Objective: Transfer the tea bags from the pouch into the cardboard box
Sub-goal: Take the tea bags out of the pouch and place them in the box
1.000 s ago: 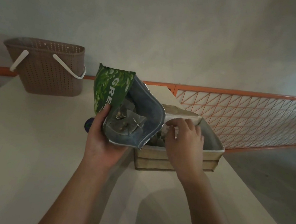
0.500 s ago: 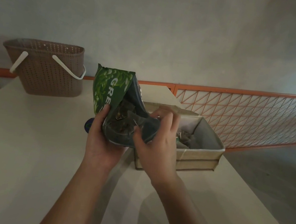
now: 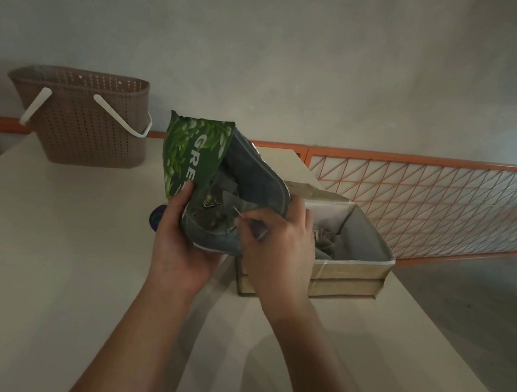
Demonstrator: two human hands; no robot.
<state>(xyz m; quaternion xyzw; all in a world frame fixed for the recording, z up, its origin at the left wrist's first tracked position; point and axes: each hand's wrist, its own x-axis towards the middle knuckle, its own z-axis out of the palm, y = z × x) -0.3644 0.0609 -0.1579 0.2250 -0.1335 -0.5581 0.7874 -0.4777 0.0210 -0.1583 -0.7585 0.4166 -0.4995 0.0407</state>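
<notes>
At about ten o'clock on the table (image 3: 46,250) stands a perforated brown basket (image 3: 86,120), well clear of the work; nearer the middle my left hand (image 3: 178,244) grips the green tea pouch (image 3: 196,155) from beneath, thumb curled over its printed face, its long axis tilted so the open mouth gapes toward four o'clock. My right hand (image 3: 276,247) is curled at that mouth, fingertips apparently pinching one of the tea bags (image 3: 215,213) inside, though the pinch itself is hidden. The cardboard box (image 3: 352,274) lies just beyond that hand at three o'clock, a few bags already in it, so I judge the right hand makes the short carry.
</notes>
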